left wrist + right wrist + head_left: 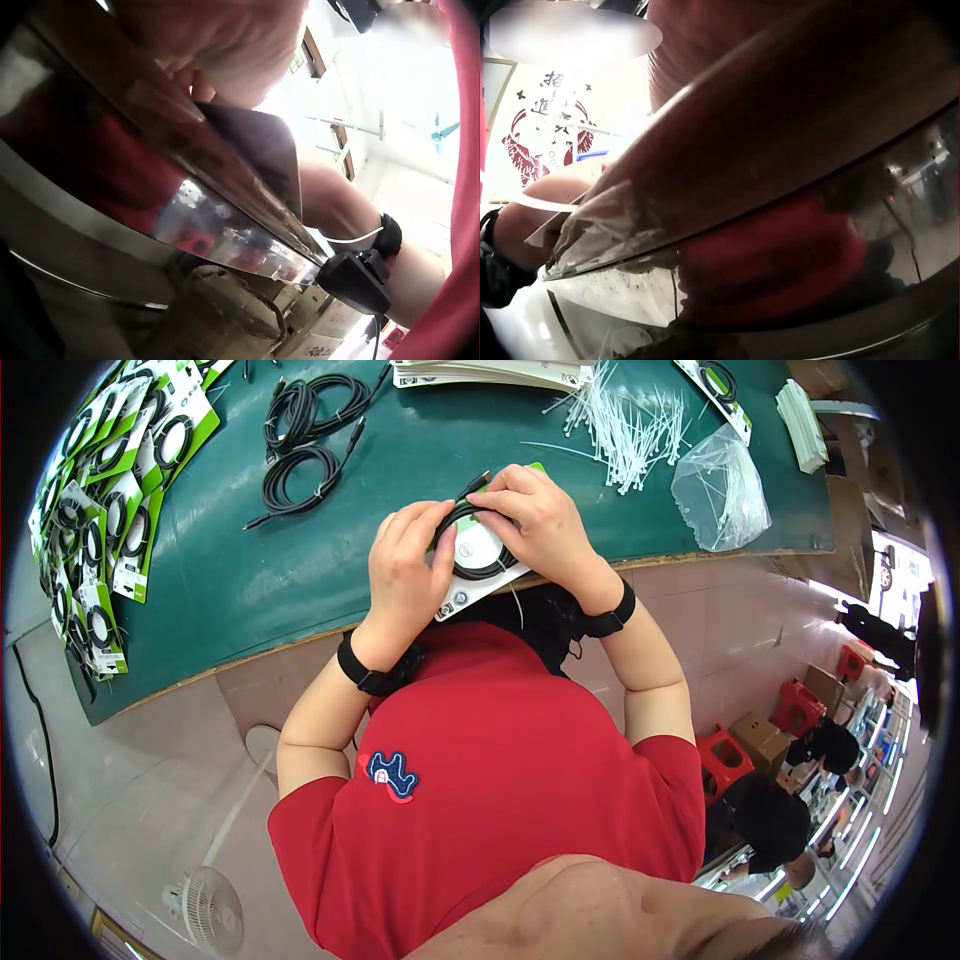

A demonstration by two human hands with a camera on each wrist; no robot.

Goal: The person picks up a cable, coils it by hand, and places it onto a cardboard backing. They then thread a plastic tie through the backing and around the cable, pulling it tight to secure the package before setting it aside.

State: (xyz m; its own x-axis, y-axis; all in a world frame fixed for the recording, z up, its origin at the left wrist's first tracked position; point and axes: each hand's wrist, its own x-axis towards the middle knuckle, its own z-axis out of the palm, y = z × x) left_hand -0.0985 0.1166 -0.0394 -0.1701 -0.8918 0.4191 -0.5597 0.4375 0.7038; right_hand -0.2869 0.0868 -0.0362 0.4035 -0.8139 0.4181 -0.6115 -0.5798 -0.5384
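Observation:
In the head view a coiled black cable [484, 571] lies on a white and green card [466, 596] at the table's near edge. The left hand [408, 565] grips the left side of the coil and card, thumb on top. From the other side the right hand [545, 525] pinches the upper part of the coil, near the cable's plug. A thin white tie hangs below the card. In the left wrist view the card [259, 142] juts over the table edge; the right wrist view shows the left arm [536, 217] past that edge, with the fingertips hidden.
Carded cables [130, 510] are heaped at the left of the green table [330, 565]. Loose coiled cables [300, 470] lie at the back. White ties [635, 440], a clear plastic bag [722, 495] and stacks of cards [490, 372] are at the back and right.

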